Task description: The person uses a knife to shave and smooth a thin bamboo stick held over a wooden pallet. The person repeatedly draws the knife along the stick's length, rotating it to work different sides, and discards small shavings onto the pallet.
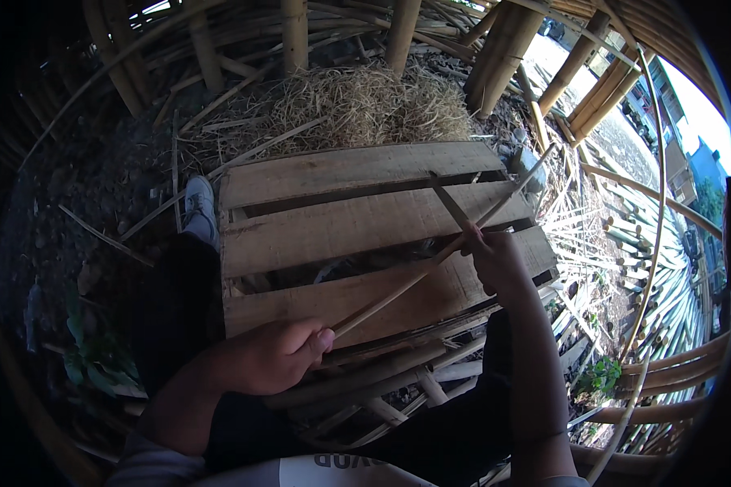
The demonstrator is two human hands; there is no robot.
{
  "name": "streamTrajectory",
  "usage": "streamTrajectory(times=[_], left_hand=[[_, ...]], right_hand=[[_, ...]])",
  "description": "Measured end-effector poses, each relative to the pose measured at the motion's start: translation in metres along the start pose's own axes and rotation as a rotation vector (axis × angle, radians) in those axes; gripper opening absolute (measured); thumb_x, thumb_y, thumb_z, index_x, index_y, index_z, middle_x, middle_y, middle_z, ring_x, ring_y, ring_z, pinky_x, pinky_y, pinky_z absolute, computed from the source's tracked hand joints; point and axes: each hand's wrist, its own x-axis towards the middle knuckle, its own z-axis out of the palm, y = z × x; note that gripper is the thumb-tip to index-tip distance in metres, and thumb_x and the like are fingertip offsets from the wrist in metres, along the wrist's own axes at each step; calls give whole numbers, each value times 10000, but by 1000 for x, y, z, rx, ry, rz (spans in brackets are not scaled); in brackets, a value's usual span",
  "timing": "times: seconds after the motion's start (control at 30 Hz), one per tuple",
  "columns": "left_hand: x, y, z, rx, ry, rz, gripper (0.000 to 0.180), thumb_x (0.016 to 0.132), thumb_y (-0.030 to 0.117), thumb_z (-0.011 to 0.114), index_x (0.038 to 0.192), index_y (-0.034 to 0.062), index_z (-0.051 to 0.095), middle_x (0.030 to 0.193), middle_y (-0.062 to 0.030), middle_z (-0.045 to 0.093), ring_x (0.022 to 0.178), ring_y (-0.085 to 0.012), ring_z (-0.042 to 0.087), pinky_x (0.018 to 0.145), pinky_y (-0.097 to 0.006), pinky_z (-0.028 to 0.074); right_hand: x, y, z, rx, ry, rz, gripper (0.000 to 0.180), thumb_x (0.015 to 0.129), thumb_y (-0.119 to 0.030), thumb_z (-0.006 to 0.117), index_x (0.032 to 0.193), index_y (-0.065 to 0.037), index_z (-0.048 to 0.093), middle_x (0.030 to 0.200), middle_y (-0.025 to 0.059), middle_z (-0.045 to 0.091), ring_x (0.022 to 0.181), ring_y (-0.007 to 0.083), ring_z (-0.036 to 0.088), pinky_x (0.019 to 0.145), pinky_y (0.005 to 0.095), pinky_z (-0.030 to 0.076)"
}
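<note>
A long, thin bamboo strip [390, 299] runs slantwise over the wooden slatted bench [325, 235], from lower left to upper right. My left hand [272, 357] is closed round its near end, thumb on top, by the bench's front left corner. Over the bench's right part, my right hand [495, 258] is closed on a knife. The dark knife blade [449, 201] points away and to the left, crossing the strip close to my fingers. The knife's handle is hidden in my fist. Whether my right fingers also press on the strip, I cannot tell.
A heap of pale shavings [365, 105] lies beyond the bench. Thick bamboo posts [508, 53] stand behind it. Many cut bamboo poles [666, 284] are stacked at the right. My shoe [199, 203] rests left of the bench, and a leafy plant [93, 357] grows nearby.
</note>
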Motion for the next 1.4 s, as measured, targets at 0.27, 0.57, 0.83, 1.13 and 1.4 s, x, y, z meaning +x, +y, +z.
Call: streamTrajectory(times=[0.27,0.57,0.83,1.13,1.4], left_hand=[[14,5,16,-531,-355,-41,384,1097,386,442,1102,17,550,872,-26,580,716,-113,620,621,-283,560],[35,17,9,-784,-306,-4,399,1100,409,421,1202,39,526,793,-2,563,625,-95,575,547,-256,512],[23,14,16,-639,-330,-18,432,1107,493,302,1007,107,469,632,68,399,453,-15,380,389,-190,372],[29,9,9,-453,-148,-26,494,1100,511,316,1039,63,515,613,54,451,453,-28,443,403,-198,401],[35,1,20,-466,-107,-14,510,1103,502,301,1019,50,521,574,37,459,418,-46,446,384,-219,398]], right_hand=[[11,18,35,43,186,-225,406,986,-331,658,740,-8,643,500,-46,398,365,82,400,351,288,319],[-17,-3,50,9,117,-310,432,910,-264,672,649,70,588,496,129,512,500,100,476,510,383,405],[-22,-2,38,1,43,-370,560,958,-426,686,656,34,584,505,54,462,503,98,424,495,351,360],[8,1,20,50,161,-544,382,1051,-246,562,817,39,658,654,117,611,612,145,547,572,353,433],[32,-4,4,-391,130,-346,462,1036,-377,568,869,31,707,685,230,651,612,335,646,619,435,494]])
